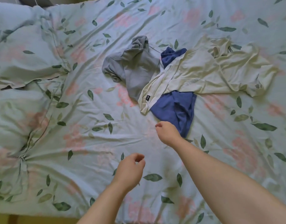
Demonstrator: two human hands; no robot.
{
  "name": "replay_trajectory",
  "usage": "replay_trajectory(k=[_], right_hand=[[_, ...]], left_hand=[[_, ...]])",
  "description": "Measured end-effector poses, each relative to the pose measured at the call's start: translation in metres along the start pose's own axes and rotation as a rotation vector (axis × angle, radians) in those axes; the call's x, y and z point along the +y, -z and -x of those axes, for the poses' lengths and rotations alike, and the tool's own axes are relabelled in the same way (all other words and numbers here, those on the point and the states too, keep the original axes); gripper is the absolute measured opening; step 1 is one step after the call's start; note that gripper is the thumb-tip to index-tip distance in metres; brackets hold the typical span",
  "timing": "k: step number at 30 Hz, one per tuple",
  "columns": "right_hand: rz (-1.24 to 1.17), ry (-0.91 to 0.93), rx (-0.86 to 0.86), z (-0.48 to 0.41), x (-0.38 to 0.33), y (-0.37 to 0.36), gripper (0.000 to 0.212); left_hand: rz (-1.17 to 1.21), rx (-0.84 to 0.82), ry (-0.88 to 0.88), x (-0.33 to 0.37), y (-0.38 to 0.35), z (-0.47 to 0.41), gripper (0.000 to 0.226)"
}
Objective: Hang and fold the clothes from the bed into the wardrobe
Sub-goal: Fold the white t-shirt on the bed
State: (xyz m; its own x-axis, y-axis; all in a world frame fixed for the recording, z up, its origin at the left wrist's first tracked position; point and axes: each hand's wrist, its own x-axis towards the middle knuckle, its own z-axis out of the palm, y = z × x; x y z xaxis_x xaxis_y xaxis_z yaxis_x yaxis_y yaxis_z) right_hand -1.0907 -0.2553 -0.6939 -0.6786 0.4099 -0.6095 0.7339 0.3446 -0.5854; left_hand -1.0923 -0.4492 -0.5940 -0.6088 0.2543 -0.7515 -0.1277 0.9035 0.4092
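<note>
We look down at a bed with a flowery sheet [84, 143]. It has green leaves and pink flowers on it.

Three clothes lie in a messy pile just past the middle, toward 12 o'clock. A grey hoodie [134, 68] lies at the 11 o'clock side of the pile. A cream shirt [212, 70] spreads out toward 2 o'clock. It lies on top of a blue top [173, 109] and covers its middle. A bit of blue peeks out above the shirt, and a bigger bit sticks out below it. The cream shirt's edge also lies over one side of the hoodie. A small black label [148, 97] sits near the shirt's hem.

Our right hand [167, 131] is just beside the lower end of the blue top. Its fingers are softly curled and hold nothing. We cannot tell if it touches the cloth.

Our left hand [131, 168] is at 6 o'clock, over the bare sheet and well apart from the clothes. Its fingers are softly curled too, and it holds nothing.

Two puffy pillows [25, 50] in the same flowery cloth lie at 9 o'clock.
</note>
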Motion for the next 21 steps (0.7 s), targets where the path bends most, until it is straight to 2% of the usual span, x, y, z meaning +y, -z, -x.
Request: replay_trajectory(k=[3, 6, 9, 14, 18, 21], right_hand=[[0.296, 0.202, -0.075, -0.054, -0.010, -0.021, 0.047], [0.488, 0.301, -0.163, -0.104, -0.017, -0.038, 0.070], [0.548, 0.281, -0.163, -0.135, -0.016, -0.051, 0.064], [0.373, 0.265, 0.166, -0.145, -0.007, -0.068, 0.031], [0.043, 0.176, 0.288, -0.103, -0.016, -0.055, 0.017], [-0.162, 0.088, 0.271, -0.040, -0.034, -0.039, 0.016]], left_hand=[[-0.148, -0.071, -0.010, -0.018, -0.014, -0.056, 0.044], [-0.473, -0.204, -0.031, -0.040, -0.035, -0.111, 0.072], [-0.646, -0.379, 0.030, -0.059, -0.057, -0.149, 0.086], [-0.698, -0.374, 0.014, -0.089, -0.084, -0.165, 0.090], [-0.541, -0.369, 0.056, -0.080, -0.065, -0.170, 0.082], [-0.218, -0.283, 0.111, -0.045, -0.038, -0.154, 0.055]])
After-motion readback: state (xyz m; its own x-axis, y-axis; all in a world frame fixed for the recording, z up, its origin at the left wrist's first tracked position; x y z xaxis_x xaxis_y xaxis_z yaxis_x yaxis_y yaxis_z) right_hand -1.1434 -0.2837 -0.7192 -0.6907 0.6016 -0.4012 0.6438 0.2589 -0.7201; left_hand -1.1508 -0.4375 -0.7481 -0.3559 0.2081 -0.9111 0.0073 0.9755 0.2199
